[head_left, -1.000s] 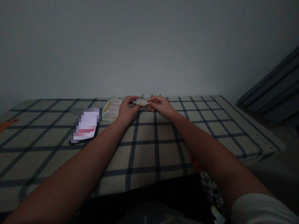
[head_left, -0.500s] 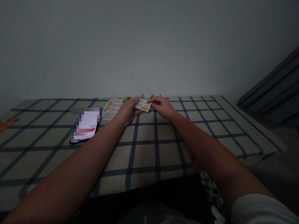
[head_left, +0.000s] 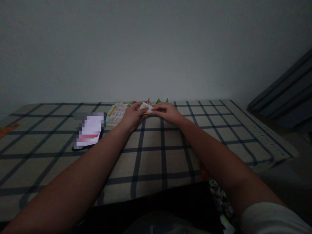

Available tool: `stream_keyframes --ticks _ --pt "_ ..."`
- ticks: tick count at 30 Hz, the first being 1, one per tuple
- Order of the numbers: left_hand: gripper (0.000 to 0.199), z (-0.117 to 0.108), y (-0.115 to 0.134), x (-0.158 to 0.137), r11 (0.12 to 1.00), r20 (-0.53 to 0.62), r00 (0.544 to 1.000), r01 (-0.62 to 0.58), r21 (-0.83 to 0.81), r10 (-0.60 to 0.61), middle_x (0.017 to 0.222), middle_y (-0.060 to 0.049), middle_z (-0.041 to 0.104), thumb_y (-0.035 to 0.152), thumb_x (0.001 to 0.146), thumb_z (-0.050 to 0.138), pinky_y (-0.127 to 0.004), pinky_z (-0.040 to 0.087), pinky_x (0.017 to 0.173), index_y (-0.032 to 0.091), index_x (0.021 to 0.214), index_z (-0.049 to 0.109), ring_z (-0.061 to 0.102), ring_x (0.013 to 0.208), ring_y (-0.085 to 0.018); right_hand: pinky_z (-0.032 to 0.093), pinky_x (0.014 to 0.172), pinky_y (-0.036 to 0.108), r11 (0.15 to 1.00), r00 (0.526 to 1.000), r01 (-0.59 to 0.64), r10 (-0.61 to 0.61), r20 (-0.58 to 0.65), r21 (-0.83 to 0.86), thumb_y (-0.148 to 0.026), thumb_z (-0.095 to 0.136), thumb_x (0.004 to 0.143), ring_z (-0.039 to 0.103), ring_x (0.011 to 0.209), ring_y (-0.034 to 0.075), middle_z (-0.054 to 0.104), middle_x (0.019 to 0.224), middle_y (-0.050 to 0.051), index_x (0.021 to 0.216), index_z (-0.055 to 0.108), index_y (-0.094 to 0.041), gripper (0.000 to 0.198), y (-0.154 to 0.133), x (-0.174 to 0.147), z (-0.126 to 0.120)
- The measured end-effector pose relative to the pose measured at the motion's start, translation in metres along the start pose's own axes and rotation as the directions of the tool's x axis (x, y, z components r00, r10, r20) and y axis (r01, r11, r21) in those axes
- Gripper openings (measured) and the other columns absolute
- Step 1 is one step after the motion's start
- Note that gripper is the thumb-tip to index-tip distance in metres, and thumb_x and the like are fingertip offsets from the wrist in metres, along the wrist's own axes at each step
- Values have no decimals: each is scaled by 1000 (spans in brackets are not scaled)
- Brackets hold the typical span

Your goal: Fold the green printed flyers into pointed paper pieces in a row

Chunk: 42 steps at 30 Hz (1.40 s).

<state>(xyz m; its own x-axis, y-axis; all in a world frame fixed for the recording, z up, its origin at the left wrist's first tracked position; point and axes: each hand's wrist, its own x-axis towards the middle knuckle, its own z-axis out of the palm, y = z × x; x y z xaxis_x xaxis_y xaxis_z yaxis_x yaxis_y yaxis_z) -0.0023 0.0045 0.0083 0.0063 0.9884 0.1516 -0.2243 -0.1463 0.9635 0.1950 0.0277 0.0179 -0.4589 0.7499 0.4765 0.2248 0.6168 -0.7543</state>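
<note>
Between my two hands is a small printed paper card (head_left: 147, 107), pale with coloured print and partly covered by fingers. My left hand (head_left: 133, 115) grips its left side, thumb on top. At its right edge my right hand (head_left: 168, 112) pinches it with thumb and fingertips. Flat on the cloth just left of my left hand lies a larger printed sheet (head_left: 117, 112) with rows of reddish boxes and a yellow strip; its right part is hidden behind the hand. Small green and brown figures (head_left: 158, 101) show behind my hands, too small to name.
A phone (head_left: 90, 131) with a lit, blurred screen lies on the left. A checked cloth (head_left: 151, 162) covers the table, which meets a plain wall (head_left: 156, 48). Dark folded fabric (head_left: 287, 94) hangs at the right. An orange shape (head_left: 9, 130) is at the left edge.
The card has tilted and now shows less of its face. My right hand's fingers have closed on its right edge, and my left thumb has moved down over it.
</note>
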Motion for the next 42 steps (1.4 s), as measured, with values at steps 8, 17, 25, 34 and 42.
stream_keyframes --ticks 8,17,25,34,42 --pt "39 0 0 -2 997 67 997 -38 74 33 98 -7 76 32 65 89 -24 56 67 16 98 76 68 79 -15 47 70 28 998 992 -55 54 -113 -8 -33 74 87 59 71 14 69 79 3 83 74 -17 17 4 2 3" --pt "34 1 1 -5 998 76 997 2 55 -7 103 -9 78 39 69 88 -34 60 82 18 95 80 71 93 -22 46 70 28 998 994 -65 63 -85 -26 -30 74 85 60 74 15 73 83 4 87 75 -17 13 2 2 -1" --pt "36 -4 -6 -3 963 126 988 -116 244 87 96 -9 78 46 73 88 -33 58 80 18 96 81 71 82 -20 48 69 27 999 995 -46 45 -86 -13 -32 74 85 60 72 15 70 77 3 87 73 -18 14 5 2 2" --pt "41 0 -3 1 999 46 998 -52 -5 52 96 -8 77 42 60 95 -33 58 86 16 87 77 71 87 -19 51 71 28 996 993 -59 65 -102 68 -34 76 83 63 73 14 76 88 5 96 80 -18 22 4 0 2" --pt "40 -1 -7 1 997 60 996 -72 26 71 97 -10 77 44 67 91 -36 58 86 16 91 77 72 87 -21 52 67 27 986 985 -131 142 -103 102 -33 77 81 65 71 15 74 77 4 91 82 -17 19 1 1 -1"
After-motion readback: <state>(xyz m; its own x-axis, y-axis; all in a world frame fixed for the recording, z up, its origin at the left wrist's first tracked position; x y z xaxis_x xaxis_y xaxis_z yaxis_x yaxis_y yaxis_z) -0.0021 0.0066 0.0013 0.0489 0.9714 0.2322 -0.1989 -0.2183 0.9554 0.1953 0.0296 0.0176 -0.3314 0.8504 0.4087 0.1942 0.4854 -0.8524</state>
